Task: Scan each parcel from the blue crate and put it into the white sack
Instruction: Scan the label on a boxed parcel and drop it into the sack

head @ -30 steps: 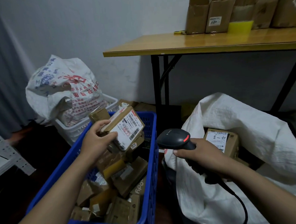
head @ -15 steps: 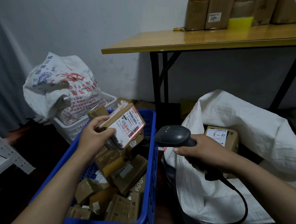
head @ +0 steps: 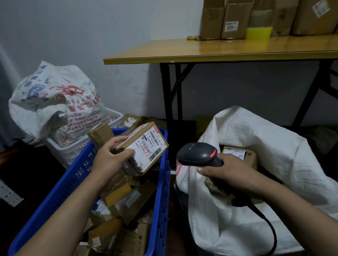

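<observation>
Cardboard parcel (head: pixel 137 135), judged light and stiff, sits pinched by its near edge in the curled fingers of the left hand (head: pixel 109 161) over the blue crate (head: pixel 163 196), label (head: pixel 150 146) beyond the thumb facing the scanner (head: pixel 197 154) the right hand (head: pixel 227 175) grips.

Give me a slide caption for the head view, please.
Left hand holds a labelled parcel above the blue crate while right hand grips the scanner.

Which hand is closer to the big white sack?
Right. The right hand grips the scanner over the front edge of the white sack. The left hand holds a parcel above the blue crate, off to the sack's left.
</observation>
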